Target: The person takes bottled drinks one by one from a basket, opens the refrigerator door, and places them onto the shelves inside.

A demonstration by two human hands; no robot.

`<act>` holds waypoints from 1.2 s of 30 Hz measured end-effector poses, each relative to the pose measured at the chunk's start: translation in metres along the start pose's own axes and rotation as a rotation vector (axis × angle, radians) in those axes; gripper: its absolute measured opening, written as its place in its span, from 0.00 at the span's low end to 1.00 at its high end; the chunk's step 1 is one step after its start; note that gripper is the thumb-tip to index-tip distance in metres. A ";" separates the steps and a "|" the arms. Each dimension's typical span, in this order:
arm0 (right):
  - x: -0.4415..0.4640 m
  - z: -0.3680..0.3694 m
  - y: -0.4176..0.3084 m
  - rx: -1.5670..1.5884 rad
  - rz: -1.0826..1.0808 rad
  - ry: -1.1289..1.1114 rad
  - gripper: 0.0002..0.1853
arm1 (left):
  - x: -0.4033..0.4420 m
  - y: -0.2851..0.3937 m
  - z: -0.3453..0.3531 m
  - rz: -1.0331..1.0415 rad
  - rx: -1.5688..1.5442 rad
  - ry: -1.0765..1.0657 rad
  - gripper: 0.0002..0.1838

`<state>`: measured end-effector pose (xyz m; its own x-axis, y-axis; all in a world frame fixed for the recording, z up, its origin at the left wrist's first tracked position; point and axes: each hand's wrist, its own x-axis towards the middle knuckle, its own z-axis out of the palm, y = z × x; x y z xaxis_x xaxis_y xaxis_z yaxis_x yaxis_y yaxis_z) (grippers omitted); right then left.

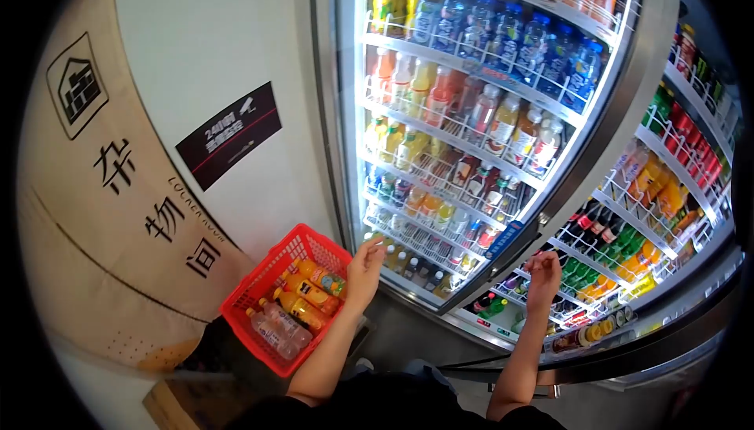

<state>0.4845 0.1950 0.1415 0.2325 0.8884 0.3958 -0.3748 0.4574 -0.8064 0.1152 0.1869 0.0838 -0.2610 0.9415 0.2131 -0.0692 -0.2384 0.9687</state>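
My left hand [366, 271] is raised in front of the lower shelves of the glass-door drinks fridge [471, 128], just right of a red plastic basket [236, 316]. It holds nothing that I can see, and its fingers look partly stretched out. My right hand [543, 271] is lifted in front of the fridge's right side, below the metal door frame [577, 171]. Its fingers are loosely bent and apart, with nothing visible in them. In the basket lie several orange drink bottles [301, 309] and clear, pinkish bottles [271, 334].
A second drinks fridge [628, 218] stands to the right, its shelves full of bottles and cans. On the left are a beige curtain [86, 218] with black characters and a pale wall [212, 45] bearing a dark sign [229, 135]. A cardboard box [169, 406] sits at lower left.
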 end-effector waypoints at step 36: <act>-0.059 0.241 0.148 0.426 0.544 -0.724 0.23 | -0.191 0.050 -0.146 0.053 0.138 0.968 0.14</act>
<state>0.1987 0.2196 0.1047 -0.6157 0.7261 0.3062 -0.5908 -0.1682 -0.7891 0.0210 -0.0399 0.0725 -0.9419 0.3139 0.1195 0.0622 -0.1867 0.9805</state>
